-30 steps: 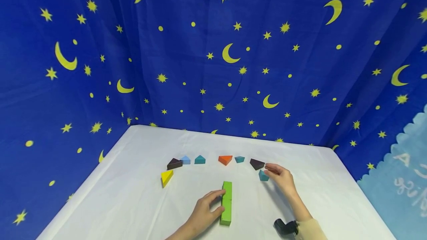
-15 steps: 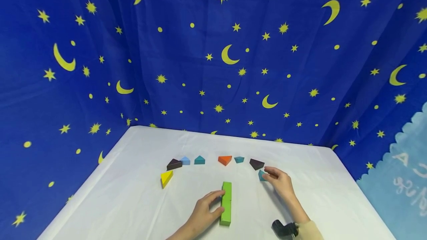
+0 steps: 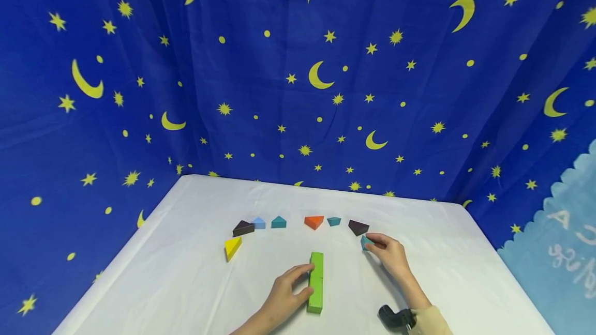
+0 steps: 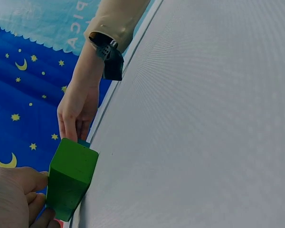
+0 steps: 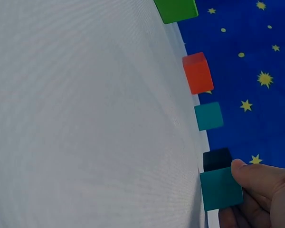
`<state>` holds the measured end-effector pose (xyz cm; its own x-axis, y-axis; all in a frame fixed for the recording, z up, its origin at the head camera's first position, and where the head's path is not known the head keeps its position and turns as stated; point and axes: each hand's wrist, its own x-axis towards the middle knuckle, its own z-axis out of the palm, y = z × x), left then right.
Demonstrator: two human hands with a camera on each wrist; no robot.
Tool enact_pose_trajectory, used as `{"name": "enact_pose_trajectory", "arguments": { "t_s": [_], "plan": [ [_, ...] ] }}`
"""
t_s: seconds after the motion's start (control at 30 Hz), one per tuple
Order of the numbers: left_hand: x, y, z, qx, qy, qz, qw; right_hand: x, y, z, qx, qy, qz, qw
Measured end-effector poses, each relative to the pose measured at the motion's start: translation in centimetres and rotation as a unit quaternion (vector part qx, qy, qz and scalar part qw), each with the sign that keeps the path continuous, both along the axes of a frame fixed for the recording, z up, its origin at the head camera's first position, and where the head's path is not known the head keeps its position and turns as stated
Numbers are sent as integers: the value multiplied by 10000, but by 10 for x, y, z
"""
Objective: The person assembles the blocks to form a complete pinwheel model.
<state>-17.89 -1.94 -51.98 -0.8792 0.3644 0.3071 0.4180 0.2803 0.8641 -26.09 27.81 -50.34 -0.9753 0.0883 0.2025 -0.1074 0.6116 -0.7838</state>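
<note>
Two green blocks (image 3: pixel 316 283) stand end to end in a row in the middle of the table. My left hand (image 3: pixel 285 296) touches the row's left side with index finger and thumb spread apart; the left wrist view shows a green end face (image 4: pixel 72 164) beside the fingers. At right, my right hand (image 3: pixel 393 258) pinches a small teal block (image 3: pixel 365 243) between thumb and fingers. In the right wrist view the thumb lies on the teal block's (image 5: pixel 222 189) edge, with the other fingers partly hidden behind it. A dark block (image 3: pixel 358 227) lies just beyond that hand.
Beyond the hands, an arc holds an orange block (image 3: pixel 314 222), another teal block (image 3: pixel 333 221), a teal house-shaped block (image 3: pixel 279 222), a light blue block (image 3: pixel 258 223), a black block (image 3: pixel 243 228) and a yellow triangle block (image 3: pixel 232 248). A blue star-patterned cloth (image 3: pixel 298 92) hangs around the white table (image 3: pixel 186 283).
My right hand has shifted slightly left, its thumb and fingers closing in on the teal block. The left hand stays against the green blocks.
</note>
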Motion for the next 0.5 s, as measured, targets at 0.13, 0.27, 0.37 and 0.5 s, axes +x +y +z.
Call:
{"name": "enact_pose_trajectory", "arguments": {
  "t_s": [0.13,0.27,0.37,0.5],
  "plan": [
    [1,0,1,-12,3,5,10000,0,-1,1,57,14,-20,10000],
    [1,0,2,36,-149,-31,9999,0,-3,4,65,60,-24,10000],
    [0,0,3,73,-254,-67,9996,0,-5,6,-14,107,15,9999],
    [0,0,4,69,-246,-72,9996,0,-10,10,-133,132,102,9998]
  ]
}}
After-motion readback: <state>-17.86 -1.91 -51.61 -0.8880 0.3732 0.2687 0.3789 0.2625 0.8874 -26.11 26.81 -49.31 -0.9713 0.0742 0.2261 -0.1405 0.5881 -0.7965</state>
